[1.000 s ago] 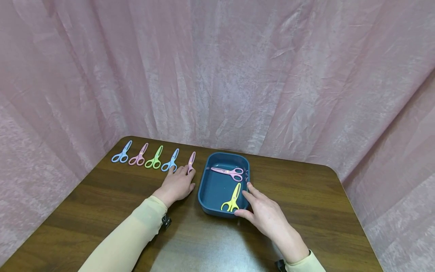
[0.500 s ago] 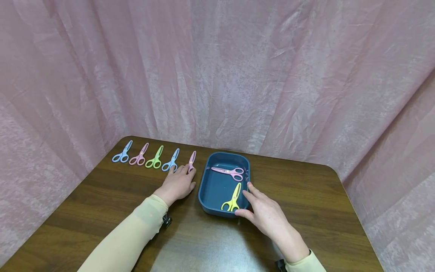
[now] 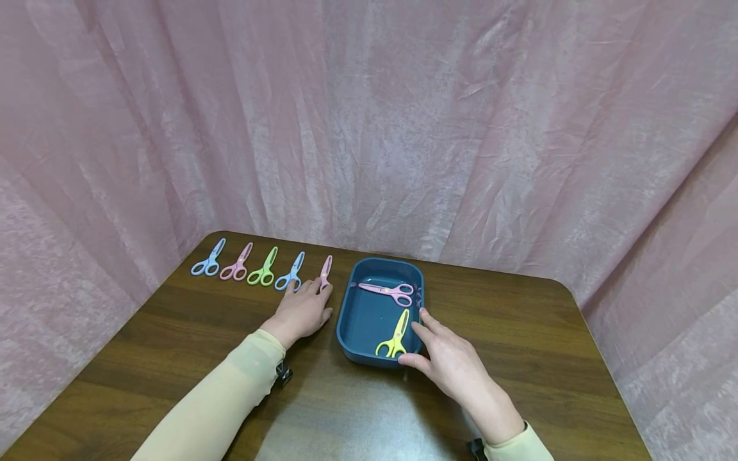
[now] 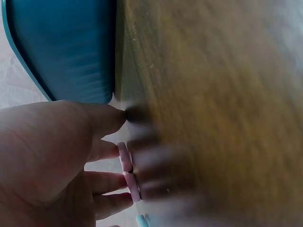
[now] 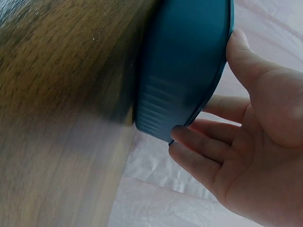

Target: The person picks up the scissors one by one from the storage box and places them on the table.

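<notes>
With fingers loosely extended, the left hand point(image 3: 302, 312) is touching the pink scissors point(image 3: 325, 274) lying left of the tray point(image 3: 363, 326); the right hand point(image 3: 452, 362) is resting, relaxed, against it. The scissors are looking light, stiff, best pinched at the loops point(image 4: 126, 158).

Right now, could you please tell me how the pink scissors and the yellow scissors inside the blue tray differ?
The pink scissors lie crosswise in the far part of the blue tray; the yellow scissors lie nearer the front. The pink tips point left, the yellow tips toward the far end. The yellow pair is closer to the right hand than the pink. Both are inside the tray.
</notes>
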Tool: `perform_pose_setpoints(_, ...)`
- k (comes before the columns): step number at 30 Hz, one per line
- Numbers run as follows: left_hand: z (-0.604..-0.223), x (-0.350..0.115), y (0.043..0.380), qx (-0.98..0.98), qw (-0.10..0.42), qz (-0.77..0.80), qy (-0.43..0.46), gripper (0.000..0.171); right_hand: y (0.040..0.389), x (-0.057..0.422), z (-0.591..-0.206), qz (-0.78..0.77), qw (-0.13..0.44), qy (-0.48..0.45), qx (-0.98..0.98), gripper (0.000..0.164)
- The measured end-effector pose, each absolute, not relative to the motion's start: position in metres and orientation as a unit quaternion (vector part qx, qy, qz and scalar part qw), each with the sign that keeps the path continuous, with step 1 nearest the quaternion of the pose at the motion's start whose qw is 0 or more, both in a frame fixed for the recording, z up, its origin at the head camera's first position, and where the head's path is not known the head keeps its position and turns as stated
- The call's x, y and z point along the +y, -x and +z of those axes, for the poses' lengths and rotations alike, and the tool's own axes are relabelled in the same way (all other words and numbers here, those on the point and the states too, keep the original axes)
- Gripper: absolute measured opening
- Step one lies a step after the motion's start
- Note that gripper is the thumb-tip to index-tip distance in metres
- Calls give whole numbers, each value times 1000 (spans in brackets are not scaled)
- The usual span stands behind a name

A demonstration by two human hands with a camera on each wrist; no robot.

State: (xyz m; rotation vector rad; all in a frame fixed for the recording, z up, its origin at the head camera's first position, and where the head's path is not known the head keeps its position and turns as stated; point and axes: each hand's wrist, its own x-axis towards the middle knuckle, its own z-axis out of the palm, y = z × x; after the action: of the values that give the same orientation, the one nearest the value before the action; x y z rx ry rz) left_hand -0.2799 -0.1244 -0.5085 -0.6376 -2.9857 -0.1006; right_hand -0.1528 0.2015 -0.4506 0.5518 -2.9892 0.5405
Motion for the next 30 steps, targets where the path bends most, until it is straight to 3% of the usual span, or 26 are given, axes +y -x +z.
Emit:
perform_pose_setpoints(7, -536, -135, 295, -960, 122, -65, 242, 49, 153, 201, -450, 174, 27, -179, -968, 72)
perform_pose_setpoints(14, -489, -124, 266, -968, 102, -59, 221, 44, 153, 202, -449, 172, 23, -178, -969, 73)
perform_pose_setpoints(20, -479, -117, 258, -966, 138, -52, 211, 52, 153, 203, -450, 170, 26, -179, -969, 74)
perform_pose_setpoints(30, -456, -99, 245, -961, 143, -60, 228, 57, 153, 202, -450, 174, 30, -182, -967, 73)
